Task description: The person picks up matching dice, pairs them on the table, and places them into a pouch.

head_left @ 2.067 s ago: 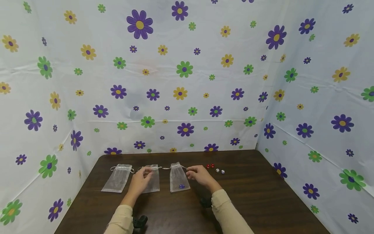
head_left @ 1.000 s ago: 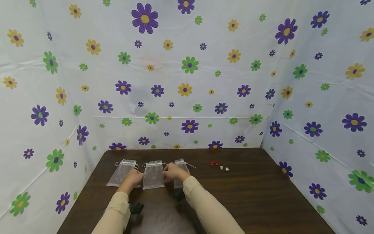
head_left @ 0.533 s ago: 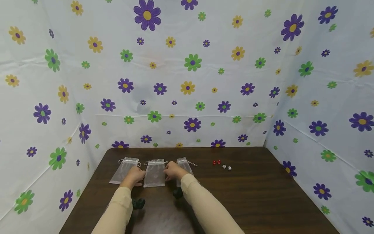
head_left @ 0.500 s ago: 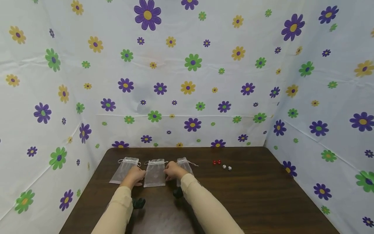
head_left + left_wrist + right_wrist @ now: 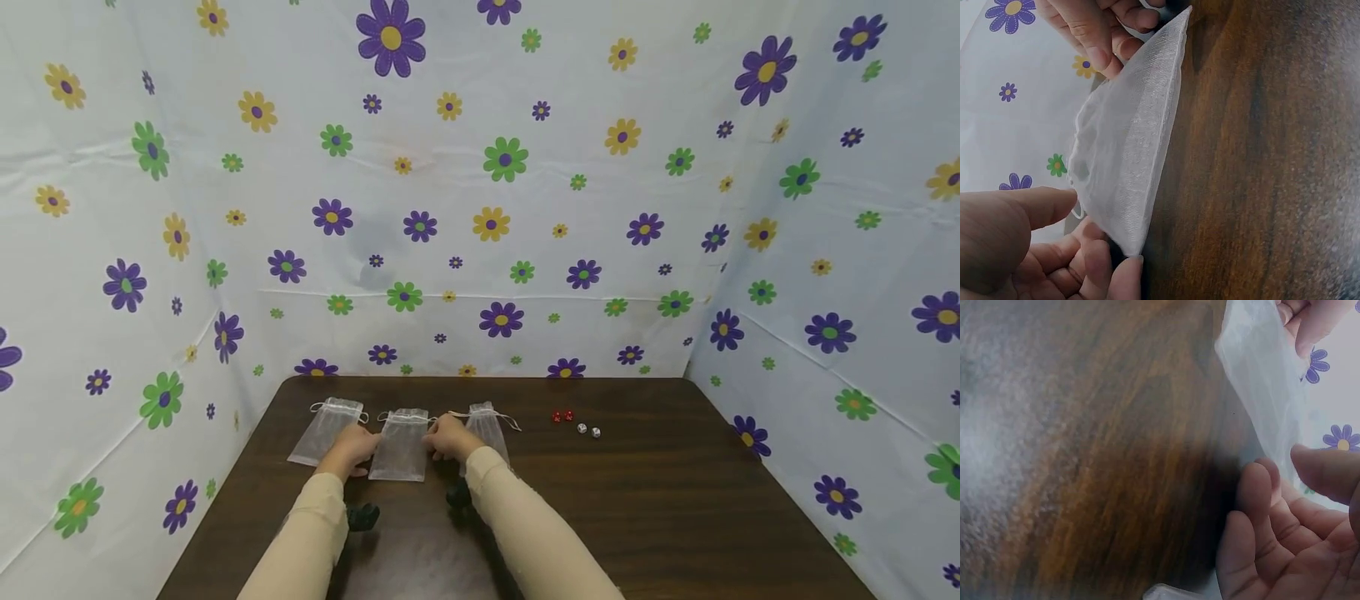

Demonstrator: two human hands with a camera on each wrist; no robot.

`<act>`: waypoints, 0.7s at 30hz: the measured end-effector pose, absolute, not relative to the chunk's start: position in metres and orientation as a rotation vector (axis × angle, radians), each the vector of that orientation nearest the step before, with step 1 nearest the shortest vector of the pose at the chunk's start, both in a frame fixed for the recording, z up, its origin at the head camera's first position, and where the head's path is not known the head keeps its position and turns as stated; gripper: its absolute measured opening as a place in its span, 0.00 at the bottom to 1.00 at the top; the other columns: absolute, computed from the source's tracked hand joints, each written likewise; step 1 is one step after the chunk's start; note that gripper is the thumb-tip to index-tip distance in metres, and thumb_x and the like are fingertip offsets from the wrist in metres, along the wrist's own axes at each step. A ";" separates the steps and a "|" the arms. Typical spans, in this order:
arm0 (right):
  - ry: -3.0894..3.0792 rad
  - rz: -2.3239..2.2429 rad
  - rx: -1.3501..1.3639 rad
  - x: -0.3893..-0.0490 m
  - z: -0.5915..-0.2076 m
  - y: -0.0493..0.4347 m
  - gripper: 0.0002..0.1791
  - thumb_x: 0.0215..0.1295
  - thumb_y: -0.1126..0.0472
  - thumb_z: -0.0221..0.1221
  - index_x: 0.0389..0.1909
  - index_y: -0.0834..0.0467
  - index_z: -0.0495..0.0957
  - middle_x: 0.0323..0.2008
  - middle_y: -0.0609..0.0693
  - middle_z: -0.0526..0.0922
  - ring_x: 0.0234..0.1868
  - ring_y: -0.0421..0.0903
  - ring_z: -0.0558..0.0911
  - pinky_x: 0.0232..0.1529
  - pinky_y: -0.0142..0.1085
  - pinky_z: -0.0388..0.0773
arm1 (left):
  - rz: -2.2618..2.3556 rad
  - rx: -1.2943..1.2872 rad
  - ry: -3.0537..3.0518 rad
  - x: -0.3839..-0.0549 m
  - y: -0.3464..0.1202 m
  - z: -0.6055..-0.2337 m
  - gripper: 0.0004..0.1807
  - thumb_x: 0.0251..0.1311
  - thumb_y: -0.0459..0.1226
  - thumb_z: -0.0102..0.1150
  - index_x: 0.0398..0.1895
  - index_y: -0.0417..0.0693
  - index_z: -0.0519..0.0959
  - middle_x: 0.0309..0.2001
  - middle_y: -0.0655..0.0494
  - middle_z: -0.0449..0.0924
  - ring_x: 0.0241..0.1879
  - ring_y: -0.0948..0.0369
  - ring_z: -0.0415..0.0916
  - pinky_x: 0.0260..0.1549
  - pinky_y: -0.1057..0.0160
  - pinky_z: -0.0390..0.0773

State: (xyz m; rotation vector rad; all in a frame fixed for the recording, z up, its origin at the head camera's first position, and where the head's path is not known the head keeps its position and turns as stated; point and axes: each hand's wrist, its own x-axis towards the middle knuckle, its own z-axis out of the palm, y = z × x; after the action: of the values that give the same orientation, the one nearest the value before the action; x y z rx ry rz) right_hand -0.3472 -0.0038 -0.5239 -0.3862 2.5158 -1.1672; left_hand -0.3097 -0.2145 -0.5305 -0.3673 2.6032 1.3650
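Note:
A sheer white organza drawstring bag (image 5: 400, 450) lies on the dark wooden table (image 5: 637, 508), the middle one of three in a row. My left hand (image 5: 352, 447) holds its left edge, fingers curled at the mesh and thumb by the drawstring in the left wrist view. At the opposite edge, my right hand (image 5: 450, 437) has the bag between thumb and fingers, seen in the right wrist view. Between the hands the mesh (image 5: 1135, 137) looks flat and smooth. The right-hand bag (image 5: 487, 427) is partly covered by my right hand and sleeve.
The left-hand bag (image 5: 322, 429) lies partly behind my left hand. To the right on the table are two red dice (image 5: 562, 416) and two white dice (image 5: 588, 431). A flower-print sheet (image 5: 480, 167) hangs behind the table and along both sides.
Both hands have moved left, from the right-hand bag with blue dice inside to the middle bag's edges. During the last half second the middle bag has shifted slightly left.

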 end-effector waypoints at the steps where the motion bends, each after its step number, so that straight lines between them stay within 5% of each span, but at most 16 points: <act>1: 2.514 -1.166 -0.386 -0.346 -0.524 -0.003 0.11 0.71 0.65 0.60 0.33 0.68 0.85 0.29 0.55 0.86 0.24 0.46 0.82 0.25 0.35 0.76 | 1.360 -0.363 2.600 -0.309 -0.215 -0.532 0.25 0.74 0.40 0.53 0.14 0.50 0.62 0.19 0.57 0.59 0.20 0.62 0.59 0.26 0.58 0.83; 14: 2.440 -1.328 -0.315 -0.341 -0.523 -0.007 0.06 0.67 0.63 0.67 0.33 0.63 0.84 0.28 0.48 0.79 0.23 0.42 0.76 0.27 0.35 0.75 | 1.558 -0.311 2.500 -0.302 -0.216 -0.529 0.14 0.74 0.38 0.55 0.31 0.38 0.80 0.31 0.52 0.72 0.34 0.58 0.70 0.34 0.57 0.80; 21: 2.389 -1.462 -0.219 -0.341 -0.521 -0.010 0.06 0.66 0.64 0.67 0.29 0.59 0.82 0.24 0.47 0.78 0.18 0.39 0.70 0.22 0.32 0.68 | 1.608 -0.246 2.477 -0.297 -0.222 -0.531 0.13 0.73 0.38 0.58 0.46 0.35 0.83 0.28 0.54 0.71 0.19 0.64 0.60 0.21 0.66 0.65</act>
State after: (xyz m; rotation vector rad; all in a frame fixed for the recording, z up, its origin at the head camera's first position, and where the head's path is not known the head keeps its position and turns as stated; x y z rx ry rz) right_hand -0.3407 -0.0095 -0.5213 -0.2188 2.3888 -1.4621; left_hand -0.2970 -0.2221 -0.5315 -0.2462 2.4772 1.6076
